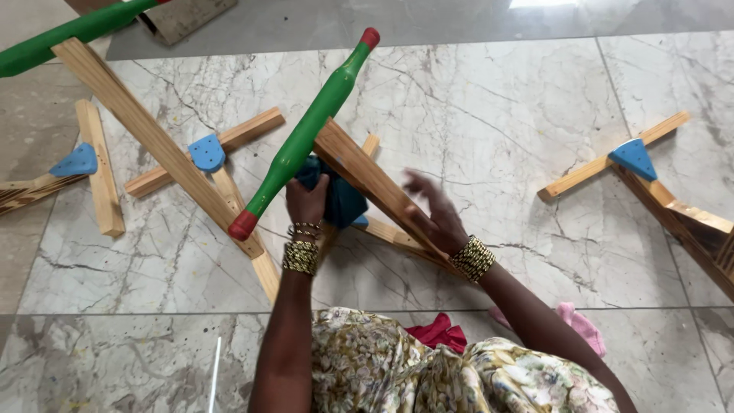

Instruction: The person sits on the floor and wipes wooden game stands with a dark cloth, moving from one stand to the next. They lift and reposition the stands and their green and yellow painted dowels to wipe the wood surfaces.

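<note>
- A dark teal cloth [340, 200], bunched into a soft wad, sits pressed against a slanted wooden slat [367, 176] of a low wooden frame lying on the marble floor [497, 115]
- The left hand [307, 200] is clenched around the cloth, knuckles up, just under a green rod with red ends [306, 134] that crosses the frame
- The right hand [432, 210] is released and blurred, fingers spread, hovering at the slat's lower side and gripping nothing
- Rubbing along the slat goes best, I judge, with the free hand steadying the wood and the cloth kept flat to the grain
- Blue triangular corner braces [207, 152] join other slats nearby; a similar frame [657, 183] lies well apart at right
- Red and pink cloths [440, 333] lie near the floral dress [428, 367]
</note>
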A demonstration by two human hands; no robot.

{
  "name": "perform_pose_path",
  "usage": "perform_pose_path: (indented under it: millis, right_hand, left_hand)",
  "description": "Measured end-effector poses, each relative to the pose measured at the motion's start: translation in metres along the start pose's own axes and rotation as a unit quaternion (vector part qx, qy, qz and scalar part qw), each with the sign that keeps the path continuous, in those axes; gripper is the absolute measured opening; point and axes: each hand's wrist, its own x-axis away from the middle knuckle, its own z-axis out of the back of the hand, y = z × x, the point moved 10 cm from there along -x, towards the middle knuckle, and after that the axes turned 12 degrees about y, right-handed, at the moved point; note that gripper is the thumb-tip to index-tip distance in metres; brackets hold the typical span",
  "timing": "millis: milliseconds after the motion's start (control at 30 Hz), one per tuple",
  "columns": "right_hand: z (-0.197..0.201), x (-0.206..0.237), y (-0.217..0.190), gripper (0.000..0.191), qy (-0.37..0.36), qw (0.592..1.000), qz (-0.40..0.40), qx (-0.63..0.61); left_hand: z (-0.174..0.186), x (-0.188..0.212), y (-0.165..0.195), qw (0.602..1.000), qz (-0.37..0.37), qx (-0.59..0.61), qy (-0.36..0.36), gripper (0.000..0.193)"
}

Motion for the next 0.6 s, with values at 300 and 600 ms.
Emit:
perform_pose_path:
  millis: [300, 600]
  right_hand:
    - [-0.017, 0.010, -0.004, 0.066, 0.032, 0.999, 0.005, 0.025]
    - [-0.014, 0.011, -0.002, 0.059, 0.019, 0.999, -0.004, 0.029]
  left_hand:
    - [-0.040, 0.073, 0.002, 0.926, -0.166, -0.306, -0.147, 0.118]
    - [0.065, 0.105, -0.041, 0.900, -0.312, -0.218, -0.211, 0.076]
